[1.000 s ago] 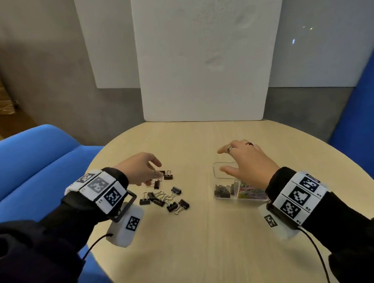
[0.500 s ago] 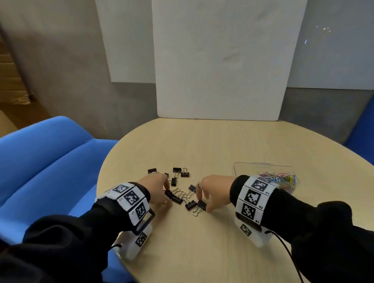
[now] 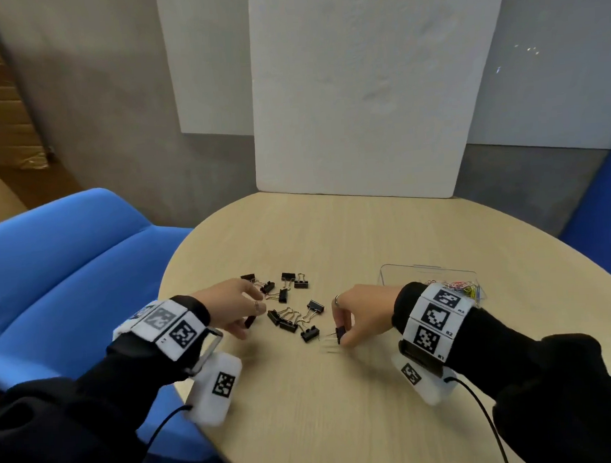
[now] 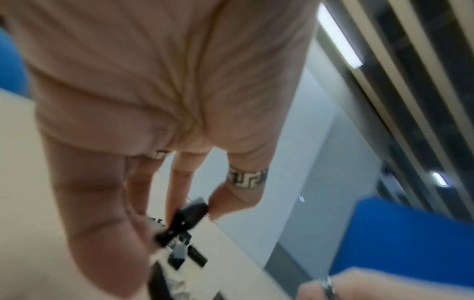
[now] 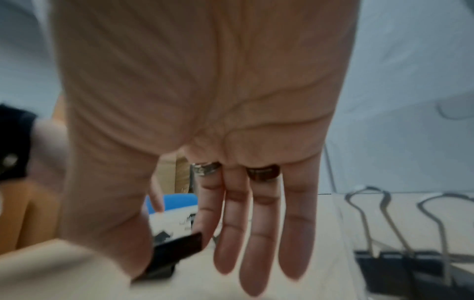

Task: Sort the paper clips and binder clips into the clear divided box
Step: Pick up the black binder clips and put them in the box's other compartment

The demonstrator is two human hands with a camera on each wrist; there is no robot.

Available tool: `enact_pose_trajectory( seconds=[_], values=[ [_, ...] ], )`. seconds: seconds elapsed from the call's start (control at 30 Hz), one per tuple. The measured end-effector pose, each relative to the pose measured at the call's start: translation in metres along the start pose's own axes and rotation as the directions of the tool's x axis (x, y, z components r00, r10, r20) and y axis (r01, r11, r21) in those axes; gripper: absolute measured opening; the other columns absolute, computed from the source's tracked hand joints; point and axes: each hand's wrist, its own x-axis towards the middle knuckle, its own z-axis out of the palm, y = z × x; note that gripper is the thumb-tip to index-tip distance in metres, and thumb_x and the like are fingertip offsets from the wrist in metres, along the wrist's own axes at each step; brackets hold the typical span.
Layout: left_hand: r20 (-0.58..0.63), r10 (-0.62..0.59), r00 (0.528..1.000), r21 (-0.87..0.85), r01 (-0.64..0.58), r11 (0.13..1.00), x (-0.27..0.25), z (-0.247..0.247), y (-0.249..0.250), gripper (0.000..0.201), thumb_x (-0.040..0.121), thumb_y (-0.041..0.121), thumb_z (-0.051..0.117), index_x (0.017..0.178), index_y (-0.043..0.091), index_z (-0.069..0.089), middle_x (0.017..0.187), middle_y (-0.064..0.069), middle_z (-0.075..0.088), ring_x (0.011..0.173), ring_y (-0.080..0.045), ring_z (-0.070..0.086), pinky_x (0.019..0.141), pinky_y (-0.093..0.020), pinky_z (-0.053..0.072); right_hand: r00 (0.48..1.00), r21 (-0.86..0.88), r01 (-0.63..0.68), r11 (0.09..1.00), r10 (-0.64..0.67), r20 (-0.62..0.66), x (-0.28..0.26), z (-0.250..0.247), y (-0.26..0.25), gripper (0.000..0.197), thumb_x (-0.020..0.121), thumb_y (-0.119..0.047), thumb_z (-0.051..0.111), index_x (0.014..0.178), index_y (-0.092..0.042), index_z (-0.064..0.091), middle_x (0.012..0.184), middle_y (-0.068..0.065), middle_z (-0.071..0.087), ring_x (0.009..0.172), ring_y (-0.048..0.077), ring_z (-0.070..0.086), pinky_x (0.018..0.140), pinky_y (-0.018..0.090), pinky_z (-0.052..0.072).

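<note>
A black binder clip sits pinched between the thumb and forefinger of the right hand, just above the table. The left hand pinches another clip beside the loose pile. The clear divided box, with coloured paper clips inside, lies behind the right wrist.
</note>
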Motion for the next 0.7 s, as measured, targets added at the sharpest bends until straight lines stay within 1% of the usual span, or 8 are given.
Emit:
enact_pose_trajectory(
  seconds=[0.1,0.27,0.37,0.47,0.53,0.6,0.63,0.7],
  values=[
    [0.089,0.018,0.996,-0.348,0.014,0.937,-0.007,-0.002,-0.005,0.024,0.095,0.003,0.04,0.108,0.003,0.06,0.088,-0.012,0.065,0.056,-0.014,0.054,0.063,-0.027,0.057,0.993,0.178,0.05,0.983,-0.03,-0.114,-0.01,-0.009,0.0,0.021,0.082,-0.03,0.065,0.096,-0.02,0.053,0.107,0.002,0.064,0.084,0.014,0.056,0.061,0.017,0.041],
    [0.194,0.072,0.978,-0.592,0.058,0.804,-0.01,0.011,-0.005,0.03,0.094,-0.007,0.033,0.099,-0.003,0.063,0.072,-0.01,0.061,0.052,-0.01,0.053,0.05,-0.018,0.051,0.959,0.349,0.16,0.923,-0.062,-0.277,-0.019,-0.017,-0.011,0.021,0.083,-0.029,0.066,0.098,-0.021,0.054,0.102,-0.002,0.065,0.081,0.012,0.058,0.064,0.016,0.043],
    [0.232,0.068,0.97,-0.734,0.129,0.667,-0.008,0.022,0.001,0.029,0.097,0.009,0.04,0.096,-0.006,0.065,0.064,-0.008,0.057,0.054,-0.014,0.057,0.05,-0.02,0.054,0.933,0.349,0.208,0.914,-0.078,-0.351,-0.019,-0.016,-0.019,0.021,0.082,-0.03,0.066,0.097,-0.02,0.055,0.098,-0.004,0.063,0.089,0.017,0.063,0.065,0.019,0.043],
    [0.282,0.087,0.955,-0.835,0.2,0.512,-0.005,0.029,0.006,0.056,0.096,0.037,0.041,0.078,-0.009,0.066,0.071,-0.019,0.065,0.061,-0.026,0.066,0.062,-0.031,0.06,0.885,0.249,0.258,0.933,-0.125,-0.449,-0.016,-0.016,-0.026,0.027,0.082,-0.032,0.067,0.103,-0.017,0.06,0.104,-0.003,0.061,0.088,0.013,0.058,0.064,0.012,0.04],
    [0.31,0.133,0.941,-0.878,0.23,0.419,-0.004,0.032,0.01,0.062,0.095,0.046,0.037,0.086,-0.011,0.059,0.081,-0.026,0.066,0.068,-0.033,0.068,0.072,-0.039,0.058,0.852,0.17,0.28,0.945,-0.162,-0.498,-0.012,-0.016,-0.029,0.031,0.082,-0.032,0.068,0.108,-0.017,0.063,0.112,-0.003,0.06,0.092,0.006,0.05,0.073,0.014,0.04],
    [0.309,0.158,0.938,-0.909,0.242,0.34,-0.004,0.034,0.013,0.067,0.094,0.049,0.035,0.096,-0.014,0.057,0.087,-0.029,0.066,0.071,-0.037,0.069,0.071,-0.042,0.057,0.836,0.149,0.291,0.945,-0.176,-0.519,-0.007,-0.015,-0.032,0.033,0.085,-0.033,0.065,0.115,-0.019,0.063,0.117,-0.002,0.058,0.101,0.009,0.049,0.087,0.021,0.041],
    [0.306,0.158,0.939,-0.916,0.244,0.32,-0.004,0.034,0.014,0.069,0.095,0.049,0.034,0.099,-0.015,0.057,0.088,-0.029,0.066,0.071,-0.037,0.07,0.069,-0.042,0.058,0.828,0.174,0.295,0.94,-0.16,-0.537,-0.004,-0.015,-0.032,0.033,0.087,-0.033,0.062,0.117,-0.02,0.062,0.118,-0.002,0.058,0.104,0.01,0.05,0.089,0.022,0.04],
    [0.299,0.141,0.944,-0.921,0.247,0.3,-0.002,0.032,0.013,0.068,0.096,0.048,0.034,0.1,-0.015,0.058,0.087,-0.028,0.066,0.069,-0.036,0.07,0.063,-0.041,0.059,0.801,0.289,0.297,0.91,-0.072,-0.594,0.001,-0.017,-0.028,0.028,0.093,-0.03,0.053,0.117,-0.017,0.06,0.116,0.001,0.059,0.096,0.01,0.053,0.085,0.02,0.04]
  ],
)
